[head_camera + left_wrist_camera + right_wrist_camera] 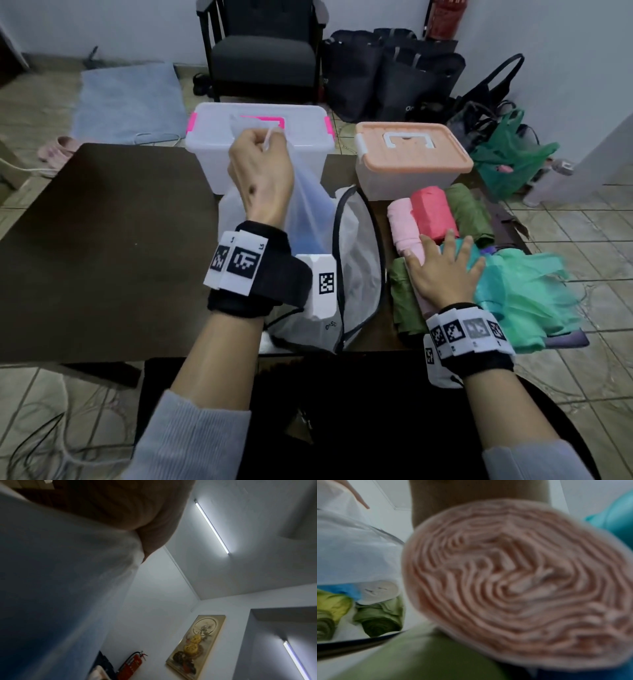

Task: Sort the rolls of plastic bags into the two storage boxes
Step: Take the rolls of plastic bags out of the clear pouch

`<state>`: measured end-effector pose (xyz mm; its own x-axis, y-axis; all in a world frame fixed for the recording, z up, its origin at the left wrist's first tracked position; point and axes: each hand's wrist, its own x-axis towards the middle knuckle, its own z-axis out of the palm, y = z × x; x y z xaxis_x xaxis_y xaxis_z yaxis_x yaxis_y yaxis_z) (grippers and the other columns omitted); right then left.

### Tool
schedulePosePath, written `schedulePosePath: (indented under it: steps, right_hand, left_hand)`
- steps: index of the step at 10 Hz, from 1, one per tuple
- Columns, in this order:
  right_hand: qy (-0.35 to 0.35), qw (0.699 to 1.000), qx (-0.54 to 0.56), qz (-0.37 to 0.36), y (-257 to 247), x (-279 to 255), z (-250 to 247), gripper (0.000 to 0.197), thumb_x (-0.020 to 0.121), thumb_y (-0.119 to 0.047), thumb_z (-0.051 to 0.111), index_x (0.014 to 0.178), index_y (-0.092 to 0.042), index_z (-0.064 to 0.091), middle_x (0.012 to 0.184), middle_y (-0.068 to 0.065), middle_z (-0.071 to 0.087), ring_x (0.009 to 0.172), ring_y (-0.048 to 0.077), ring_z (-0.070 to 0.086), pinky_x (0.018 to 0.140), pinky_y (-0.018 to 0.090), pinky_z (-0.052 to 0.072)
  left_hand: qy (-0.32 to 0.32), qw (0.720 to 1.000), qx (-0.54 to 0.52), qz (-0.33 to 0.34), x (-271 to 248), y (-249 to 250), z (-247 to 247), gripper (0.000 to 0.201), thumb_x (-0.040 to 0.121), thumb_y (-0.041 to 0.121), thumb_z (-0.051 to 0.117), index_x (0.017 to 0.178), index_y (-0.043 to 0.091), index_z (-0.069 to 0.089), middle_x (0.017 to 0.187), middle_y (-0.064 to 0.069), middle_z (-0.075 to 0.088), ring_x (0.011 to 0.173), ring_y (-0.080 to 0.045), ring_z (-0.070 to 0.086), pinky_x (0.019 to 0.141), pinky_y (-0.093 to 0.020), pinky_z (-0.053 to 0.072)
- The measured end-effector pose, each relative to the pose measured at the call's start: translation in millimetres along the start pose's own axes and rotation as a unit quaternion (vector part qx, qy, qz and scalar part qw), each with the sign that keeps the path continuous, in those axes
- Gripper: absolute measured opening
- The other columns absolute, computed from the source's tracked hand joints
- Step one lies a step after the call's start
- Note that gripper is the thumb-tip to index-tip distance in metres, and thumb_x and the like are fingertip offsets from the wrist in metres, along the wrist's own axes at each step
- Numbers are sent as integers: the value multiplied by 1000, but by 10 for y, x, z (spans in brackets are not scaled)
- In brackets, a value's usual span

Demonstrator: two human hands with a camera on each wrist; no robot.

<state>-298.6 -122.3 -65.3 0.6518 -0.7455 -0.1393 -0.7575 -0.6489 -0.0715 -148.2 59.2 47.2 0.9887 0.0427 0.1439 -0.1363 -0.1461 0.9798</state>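
On the dark worktop [102, 240] two lidded storage boxes stand at the far edge: a translucent one with pink latches [260, 137] on the left, and a salmon-lidded one [411, 154] just to its right. Left hand [262, 171] is raised with fingers curled, pinching the gathered top of a thin, filmy clear bag [308, 212]; its wrist view shows only palm, film and ceiling. Beneath lies a mesh pouch [356, 274] with black piping, its contents unclear from the head view; the right wrist view shows green, white and blue rolls [380, 616] through it. Right hand [442, 274] lies flat, fingers spread, on a pale pink roll [406, 226], whose tightly coiled, crinkled end [518, 582] fills its wrist view, blurred. Around it sit a red roll [431, 212], olive rolls [469, 212] and loose teal bags [527, 294]. Palm contact is hidden.
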Motion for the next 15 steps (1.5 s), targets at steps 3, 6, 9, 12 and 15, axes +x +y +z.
schedulePosePath:
  steps: [3,6,9,12,15]
  right_hand:
    - [0,1000,-3,0,5,0,2,54,99,-50,24,149,-31,19,159,9,-2,145,33,-10,114,54,-2]
    - [3,1000,-2,1,-1,6,8,55,98,-52,24,149,-31,21,159,9,-1,145,33,-10,114,54,-2]
    - [4,1000,1,6,-13,12,17,54,98,-52,24,148,-32,22,159,8,0,145,32,-10,114,54,-3]
    - [-6,1000,2,6,-16,-7,-7,55,98,-53,22,149,-32,21,159,8,0,145,33,-10,113,54,-2]
    - [-7,999,46,1,-57,-2,-94,61,91,-20,44,147,-17,22,158,12,4,145,34,-11,113,56,-4]
  left_hand:
    - [-19,983,-180,-41,-8,441,159,44,93,16,53,54,17,32,51,8,27,53,-11,28,57,-26,31]
    - [-18,954,-290,-75,61,521,55,37,92,17,58,57,17,44,66,0,36,70,-17,39,62,-29,40]
    - [-22,954,-299,-10,172,538,-133,26,92,18,59,67,15,65,72,0,62,80,-16,62,82,-36,55]
    - [56,974,-217,-10,627,-149,-724,22,89,16,58,69,22,62,71,7,61,69,-6,60,64,-24,51]
    - [206,945,250,-50,923,-712,-1097,53,86,41,35,123,7,53,135,-17,47,125,-35,41,100,-43,32]
